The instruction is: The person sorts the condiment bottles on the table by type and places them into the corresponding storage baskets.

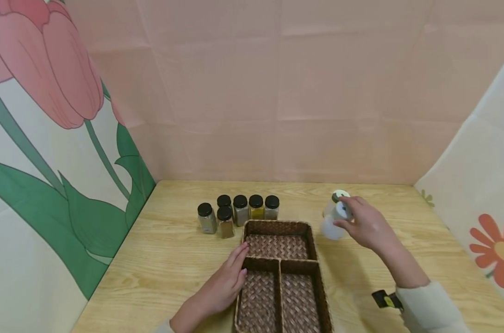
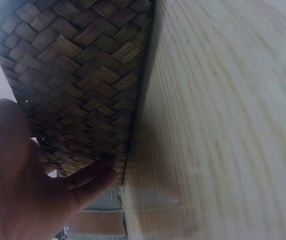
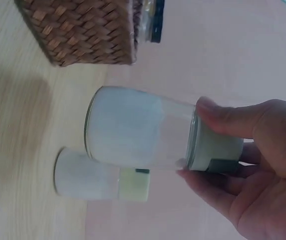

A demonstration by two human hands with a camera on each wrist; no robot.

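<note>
My right hand pinches the pale green cap of a glass shaker jar filled partway with white contents. In the right wrist view the jar's base shows above the table, and thumb and fingers press the cap from opposite sides. A second jar of the same kind stands on the table behind it. My left hand rests against the left side of a brown woven basket with three compartments. Its fingers lie nearly straight along the outer wall in the left wrist view.
Several small spice jars with black lids stand left of and behind the basket on the wooden table. A pink cloth backdrop rises at the table's far edge, with flower-printed panels on both sides. A dark strap hangs by the right sleeve.
</note>
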